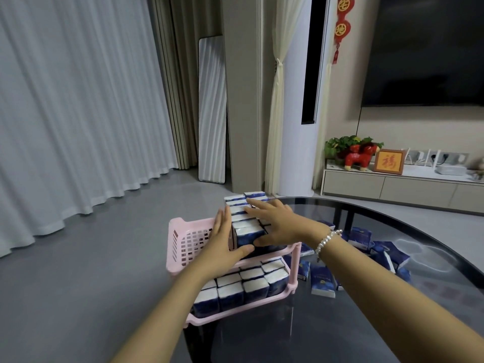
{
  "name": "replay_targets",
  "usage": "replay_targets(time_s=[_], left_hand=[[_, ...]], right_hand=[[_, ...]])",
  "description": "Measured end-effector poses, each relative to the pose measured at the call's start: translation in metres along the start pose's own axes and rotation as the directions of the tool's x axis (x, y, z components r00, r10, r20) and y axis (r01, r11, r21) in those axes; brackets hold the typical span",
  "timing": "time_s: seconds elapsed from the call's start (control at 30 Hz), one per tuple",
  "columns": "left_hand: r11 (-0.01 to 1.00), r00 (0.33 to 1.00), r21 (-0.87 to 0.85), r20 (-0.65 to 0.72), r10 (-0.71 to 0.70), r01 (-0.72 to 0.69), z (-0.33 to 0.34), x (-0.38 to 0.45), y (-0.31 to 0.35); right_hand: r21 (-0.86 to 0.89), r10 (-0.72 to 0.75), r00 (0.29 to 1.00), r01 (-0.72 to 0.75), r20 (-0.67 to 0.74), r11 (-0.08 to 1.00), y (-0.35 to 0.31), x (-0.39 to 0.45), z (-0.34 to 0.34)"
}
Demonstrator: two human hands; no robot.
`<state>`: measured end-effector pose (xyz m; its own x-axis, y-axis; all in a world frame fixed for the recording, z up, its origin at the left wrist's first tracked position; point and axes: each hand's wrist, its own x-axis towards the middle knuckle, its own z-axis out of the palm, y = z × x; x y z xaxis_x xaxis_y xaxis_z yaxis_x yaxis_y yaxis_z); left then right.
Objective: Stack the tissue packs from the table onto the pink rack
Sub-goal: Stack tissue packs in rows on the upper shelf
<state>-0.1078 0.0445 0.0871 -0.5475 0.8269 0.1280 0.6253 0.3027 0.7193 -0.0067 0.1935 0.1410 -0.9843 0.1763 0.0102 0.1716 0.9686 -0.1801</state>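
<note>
**Kid:** Where are the tissue packs?

**Helper:** Lots stand in the pink rack (pixel 180 244), at the left edge of the dark glass table (pixel 340 323). The bottom shelf packs (pixel 243 286) stand in rows. The top shelf packs (pixel 246 221) fill only its right part. More loose packs (pixel 366 247) lie on the table, right of the rack.

**Kid:** What are the hands doing?

**Helper:** The left hand (pixel 225 239) presses flat on the left side of the top row, fingers straight and together, thumb under the near pack. The right hand (pixel 275 221) rests on top of that row, fingers straight and spread a little. It wears a bead bracelet (pixel 327 239).

**Kid:** What's far away?

**Helper:** White curtains (pixel 78 113), a dark TV (pixel 424 48) and a red toy animal (pixel 358 155).
</note>
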Motion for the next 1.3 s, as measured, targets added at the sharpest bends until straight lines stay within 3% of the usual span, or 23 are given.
replay_targets(time_s=[0.1,0.27,0.5,0.67,0.83,1.0,1.2,1.3], left_hand=[[0.998,0.996,0.050,0.088,0.019,-0.024,0.001,0.004,0.001],[0.998,0.992,0.000,0.105,-0.066,0.066,0.006,0.003,0.009],[0.970,0.990,-0.219,-0.067,-0.121,0.103,0.019,-0.004,0.021],[0.976,0.990,-0.182,-0.047,-0.133,0.122,0.023,0.001,0.022],[0.970,0.984,-0.180,-0.036,-0.173,0.164,0.023,0.002,0.023],[0.968,0.980,-0.163,-0.022,-0.197,0.191,0.020,-0.001,0.025],[0.956,0.978,-0.218,-0.032,-0.207,0.195,0.019,-0.006,0.033],[0.955,0.979,-0.249,-0.074,-0.187,0.164,0.019,-0.009,0.035]], right_hand=[[-0.096,-0.010,1.000,0.011,0.016,0.995,0.002,-0.001,0.004],[-0.177,-0.005,1.000,0.010,0.030,0.984,0.004,0.001,0.008],[0.022,0.015,0.992,-0.012,-0.129,1.000,0.012,-0.014,0.017],[0.045,0.052,0.970,-0.043,-0.239,0.998,0.018,-0.019,0.036],[-0.001,0.059,0.977,-0.061,-0.205,0.998,0.016,-0.015,0.034],[-0.064,0.062,0.963,-0.082,-0.264,0.995,0.013,-0.007,0.031],[0.034,0.149,0.964,-0.145,-0.219,0.989,0.010,-0.006,0.034],[0.057,0.147,0.949,-0.137,-0.279,0.989,0.012,-0.011,0.035]])
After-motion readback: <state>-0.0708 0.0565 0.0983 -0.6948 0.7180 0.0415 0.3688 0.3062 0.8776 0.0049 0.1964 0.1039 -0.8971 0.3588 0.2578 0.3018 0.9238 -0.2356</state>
